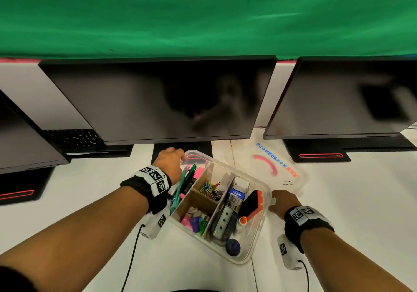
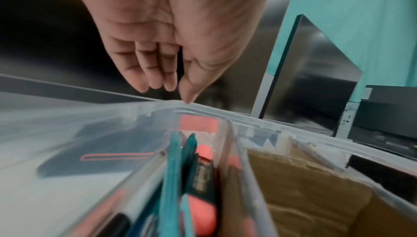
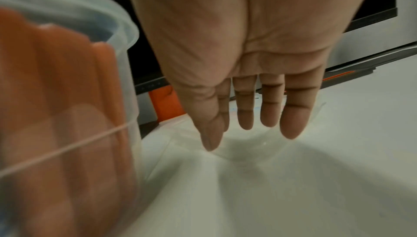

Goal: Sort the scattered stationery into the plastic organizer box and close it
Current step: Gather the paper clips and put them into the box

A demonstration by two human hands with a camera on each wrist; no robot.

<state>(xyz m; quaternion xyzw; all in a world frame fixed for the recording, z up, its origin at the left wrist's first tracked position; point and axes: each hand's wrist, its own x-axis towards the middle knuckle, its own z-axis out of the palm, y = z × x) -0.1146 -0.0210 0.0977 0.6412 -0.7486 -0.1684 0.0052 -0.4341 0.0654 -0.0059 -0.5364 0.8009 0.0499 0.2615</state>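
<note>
The clear plastic organizer box [image 1: 255, 235] stands open on the white desk, its compartments filled. Green pens [image 1: 180, 190] and a pink highlighter [image 2: 204, 203] lie in the left compartment; paper clips [image 1: 209, 189] and erasers [image 1: 194, 221] fill the cardboard middle ones. A black and orange stapler [image 1: 251, 203] and a glue bottle [image 1: 242, 221] lie on the right. My left hand [image 1: 170, 163] is at the box's far left corner, fingers straight, thumb tip on the rim [image 2: 248, 116]. My right hand [image 1: 283, 201] hovers open, holding nothing, over the near edge of the clear lid [image 1: 277, 163], beside the box's right wall [image 3: 67, 133].
Three dark monitors [image 1: 158, 100] stand along the back, their black bases [image 1: 316, 154] on the desk close behind the box and lid. A black keyboard [image 1: 72, 138] lies at the back left. Cables run from both wrists toward the desk's front edge.
</note>
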